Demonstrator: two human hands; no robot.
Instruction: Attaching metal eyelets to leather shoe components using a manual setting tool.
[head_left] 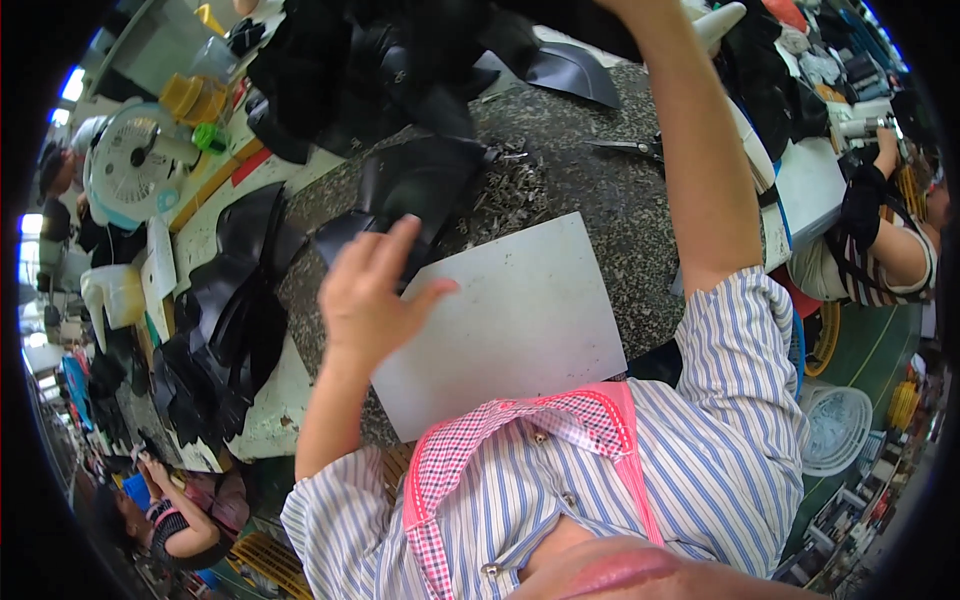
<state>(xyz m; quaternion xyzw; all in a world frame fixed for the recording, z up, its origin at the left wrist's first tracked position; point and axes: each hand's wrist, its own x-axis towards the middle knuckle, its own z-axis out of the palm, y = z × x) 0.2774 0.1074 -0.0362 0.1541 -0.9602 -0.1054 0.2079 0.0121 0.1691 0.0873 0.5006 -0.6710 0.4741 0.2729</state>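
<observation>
One pale board [520,320] lies mid-frame on the speckled table [610,190], with one pair of scissors [630,147] above it. The left hand [365,295], fingers curled, pinches the edge of one black leather piece [405,190] just above the board's upper left corner. The right arm [700,150] stretches straight up toward the top of the frame; its hand is out of sight. Black pieces [230,330] lie heaped at left, too many to count.
</observation>
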